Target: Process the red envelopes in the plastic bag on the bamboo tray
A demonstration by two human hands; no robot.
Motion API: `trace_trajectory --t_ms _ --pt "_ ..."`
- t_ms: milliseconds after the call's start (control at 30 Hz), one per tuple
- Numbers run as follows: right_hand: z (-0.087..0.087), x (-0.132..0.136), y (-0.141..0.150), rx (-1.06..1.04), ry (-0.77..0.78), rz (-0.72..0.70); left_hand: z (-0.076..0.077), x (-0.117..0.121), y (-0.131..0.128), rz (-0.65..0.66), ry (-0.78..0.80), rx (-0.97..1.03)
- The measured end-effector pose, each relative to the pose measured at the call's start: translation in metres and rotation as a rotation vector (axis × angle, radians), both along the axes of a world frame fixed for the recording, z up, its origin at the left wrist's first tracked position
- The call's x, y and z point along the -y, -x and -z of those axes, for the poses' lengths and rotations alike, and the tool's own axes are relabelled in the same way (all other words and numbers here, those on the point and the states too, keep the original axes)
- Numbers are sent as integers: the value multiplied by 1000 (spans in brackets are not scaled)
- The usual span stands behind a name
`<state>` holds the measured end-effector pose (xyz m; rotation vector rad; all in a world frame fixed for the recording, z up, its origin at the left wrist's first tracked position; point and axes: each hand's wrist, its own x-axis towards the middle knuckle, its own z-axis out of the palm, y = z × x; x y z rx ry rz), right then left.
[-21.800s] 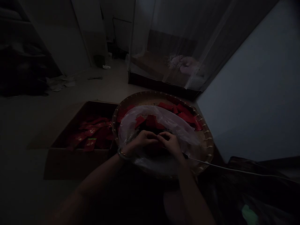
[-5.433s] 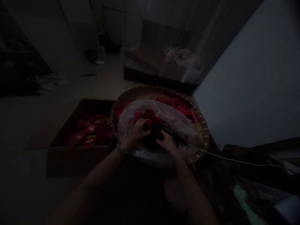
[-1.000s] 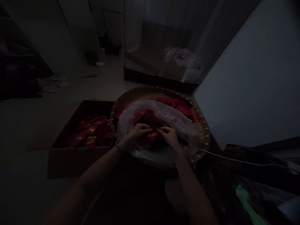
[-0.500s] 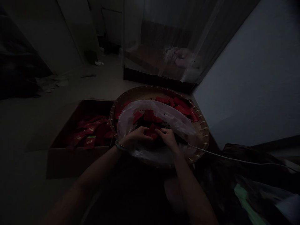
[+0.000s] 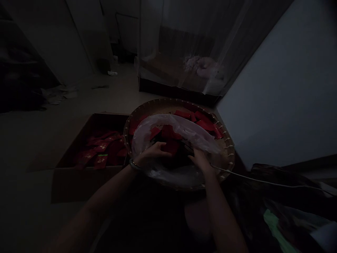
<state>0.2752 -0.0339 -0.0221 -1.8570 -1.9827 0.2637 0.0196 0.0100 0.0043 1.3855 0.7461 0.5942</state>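
Observation:
In the dim head view, a round woven bamboo tray carries a clear plastic bag with its mouth spread wide. My left hand, with a bangle on its wrist, pinches a red packet at its left side over the bag's dark inside. My right hand is off the packet. It is wrapped round a dark, slim tool with a white cord; the tool's exact kind is too dark to make out. More red packets lie within the bag's opening.
Left of the tray stands an open cardboard box with several printed red packets. Other red pieces lie at the tray's far right. The white cord runs off right. A wall and a netted bed stand beyond.
Half a second ago both hands held the red packet. Now my right hand has let go and moved right onto the corded tool, while my left hand keeps the packet.

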Motion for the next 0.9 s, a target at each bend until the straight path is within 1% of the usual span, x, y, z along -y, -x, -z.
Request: trace_trajectory --t_ms 67,167,233,367,467,533,633,733,800,900 --pt "0 0 -1 -30 2 -25 -2 2 0 10 12 -23" --pt "-7 -1 -4 -112 69 -63 -7 5 0 23 23 -50" --pt "-14 1 -8 -202 137 -67 -8 7 1 23 24 -68" --pt "-36 10 -13 -436 260 -25 -5 7 1 8 15 -102" --pt "-51 16 -7 -514 276 -40 -3 7 -3 46 9 -112" --pt "-56 18 1 -526 272 -64 -2 9 -8 83 12 -105" --pt "-57 17 13 -518 253 -82 -3 15 -18 114 37 -92" --pt "-53 16 18 -515 202 -74 -4 22 -26 130 53 -74" --pt "-49 15 18 -520 177 -67 -4 24 -27 157 72 -61" --pt "-46 15 16 -504 149 -61 -2 23 -25 207 67 -103"
